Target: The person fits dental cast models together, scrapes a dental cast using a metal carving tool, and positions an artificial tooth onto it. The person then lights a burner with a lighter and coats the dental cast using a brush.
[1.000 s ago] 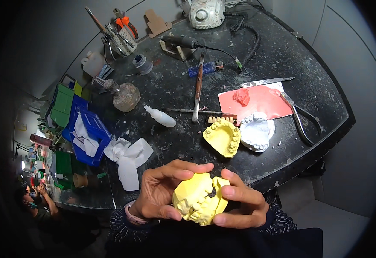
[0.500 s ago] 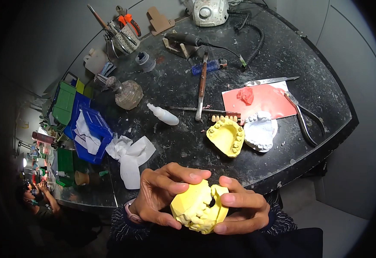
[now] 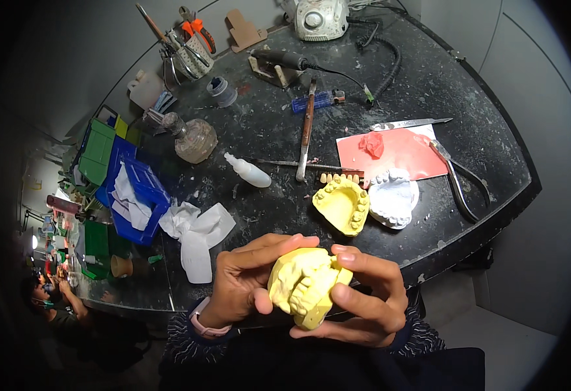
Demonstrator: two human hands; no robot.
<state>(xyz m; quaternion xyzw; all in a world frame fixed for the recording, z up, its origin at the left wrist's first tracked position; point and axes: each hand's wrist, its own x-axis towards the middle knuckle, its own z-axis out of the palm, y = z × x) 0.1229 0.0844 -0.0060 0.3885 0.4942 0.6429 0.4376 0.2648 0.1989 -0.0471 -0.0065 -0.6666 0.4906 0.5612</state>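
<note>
Both hands grip two yellow plaster dental models (image 3: pixel 308 283) pressed together, teeth toward each other. My left hand (image 3: pixel 246 280) cups them from the left, fingertips over the top and thumb at the left side. My right hand (image 3: pixel 370 296) holds the right side, fingers curled onto it. Just beyond lie a yellow arch model (image 3: pixel 339 221) and a white arch model (image 3: pixel 393 212), with a strip of artificial teeth (image 3: pixel 337 177) behind them. A red wax sheet (image 3: pixel 403 159) with a crumpled red piece, pliers (image 3: pixel 461 192) and a metal knife (image 3: pixel 409 124) are to the right.
The dark bench (image 3: pixel 481 124) also holds a dropper bottle (image 3: pixel 246 171), glass burner (image 3: pixel 194 143), crumpled tissue (image 3: pixel 194 241), blue bin (image 3: pixel 138 195), spatula (image 3: pixel 308 130), blue lighter (image 3: pixel 315 101), rotary handpiece (image 3: pixel 282 57), its white unit (image 3: pixel 318 19) and tool holder (image 3: pixel 191 58). A co-worker (image 3: pixel 50 300) sits far left.
The held models have been raised toward the bench and tipped, now showing a different side with a row of teeth facing up. My right hand's fingers have shifted around them.
</note>
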